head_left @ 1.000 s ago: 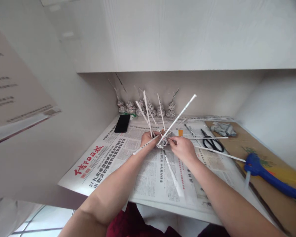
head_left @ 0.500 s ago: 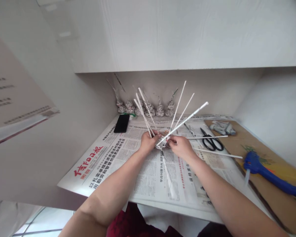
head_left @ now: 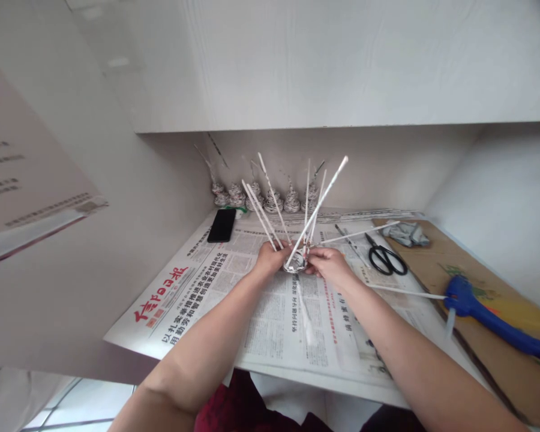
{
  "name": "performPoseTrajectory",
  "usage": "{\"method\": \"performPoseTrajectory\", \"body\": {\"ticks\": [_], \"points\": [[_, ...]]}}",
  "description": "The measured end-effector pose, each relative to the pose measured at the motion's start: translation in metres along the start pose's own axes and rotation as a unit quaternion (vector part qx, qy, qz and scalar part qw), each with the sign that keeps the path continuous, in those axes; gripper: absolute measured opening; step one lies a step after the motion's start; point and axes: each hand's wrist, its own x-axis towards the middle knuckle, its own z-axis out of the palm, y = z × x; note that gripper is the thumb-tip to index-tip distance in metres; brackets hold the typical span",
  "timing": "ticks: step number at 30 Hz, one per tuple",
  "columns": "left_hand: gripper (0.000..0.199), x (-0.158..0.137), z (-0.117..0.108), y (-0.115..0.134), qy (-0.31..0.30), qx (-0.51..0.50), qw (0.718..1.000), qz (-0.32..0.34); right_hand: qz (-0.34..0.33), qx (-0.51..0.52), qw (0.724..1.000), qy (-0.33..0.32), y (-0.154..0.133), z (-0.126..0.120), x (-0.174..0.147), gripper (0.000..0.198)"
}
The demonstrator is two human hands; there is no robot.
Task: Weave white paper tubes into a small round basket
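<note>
Between my hands is a small round piece woven from rolled newspaper (head_left: pixel 294 261), with several white paper sticks (head_left: pixel 318 210) fanning out from it, up, to the right and toward me. My left hand (head_left: pixel 272 257) is closed on its left side, fingers pressed against the rim where two sticks rise. On the right side my right hand (head_left: pixel 327 264) pinches the edge near the base of the sticks; its fingertips are partly hidden behind the weave.
Several gourd-shaped newspaper pieces (head_left: pixel 273 201) stand along the back wall. Newspaper (head_left: pixel 207 300) covers the table, with a phone (head_left: pixel 222 225) at left. Black scissors (head_left: pixel 387 258), a crumpled grey wad (head_left: pixel 406 233), and a blue glue gun (head_left: pixel 490 318) on cardboard (head_left: pixel 499 372) lie at right.
The long thick stick and the two upright sticks behind it have swung leftward and stand steeper. A right-hand stick now points higher. Both hands keep their hold, and the woven rim shows more.
</note>
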Motion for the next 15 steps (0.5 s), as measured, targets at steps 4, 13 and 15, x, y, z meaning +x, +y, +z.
{"method": "performPoseTrajectory", "body": {"ticks": [4, 13, 15], "points": [[0.028, 0.003, -0.001, 0.002, -0.012, -0.012, 0.996, -0.091, 0.010, -0.012, 1.000, 0.010, -0.001, 0.000, -0.002, 0.017], [0.039, -0.001, -0.020, 0.018, -0.221, -0.125, 0.961, -0.113, 0.024, -0.003, 1.000, 0.013, 0.001, -0.004, 0.002, 0.012], [0.045, -0.001, -0.027, 0.020, -0.263, -0.153, 0.946, -0.109, 0.012, 0.015, 1.000, 0.018, 0.002, -0.005, 0.004, 0.010]]}}
